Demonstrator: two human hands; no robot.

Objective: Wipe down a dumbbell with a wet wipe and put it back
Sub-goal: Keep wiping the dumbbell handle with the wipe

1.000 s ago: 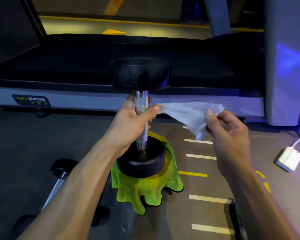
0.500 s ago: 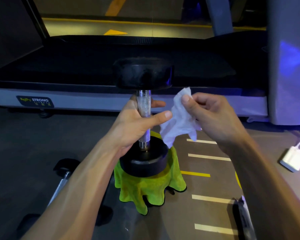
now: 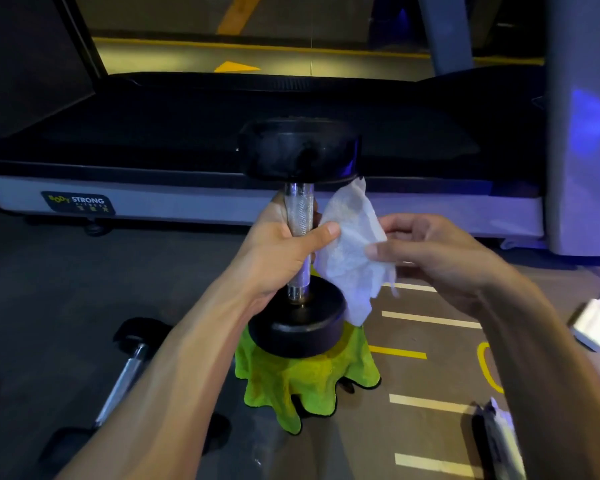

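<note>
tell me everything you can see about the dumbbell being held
The dumbbell stands upright, with two black round heads that look like rubber and a silvery knurled metal handle. Its lower head sits on a yellow-green cloth draped over something hidden. The left hand grips the handle at mid-height. A white wipe, held by the right hand, hangs just beside the handle.

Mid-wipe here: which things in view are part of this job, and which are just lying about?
In the job: dumbbell gripped upright by left hand; wet wipe pinched in right hand.

Lying about: second dumbbell on floor, green cloth, white charger, treadmill.
</note>
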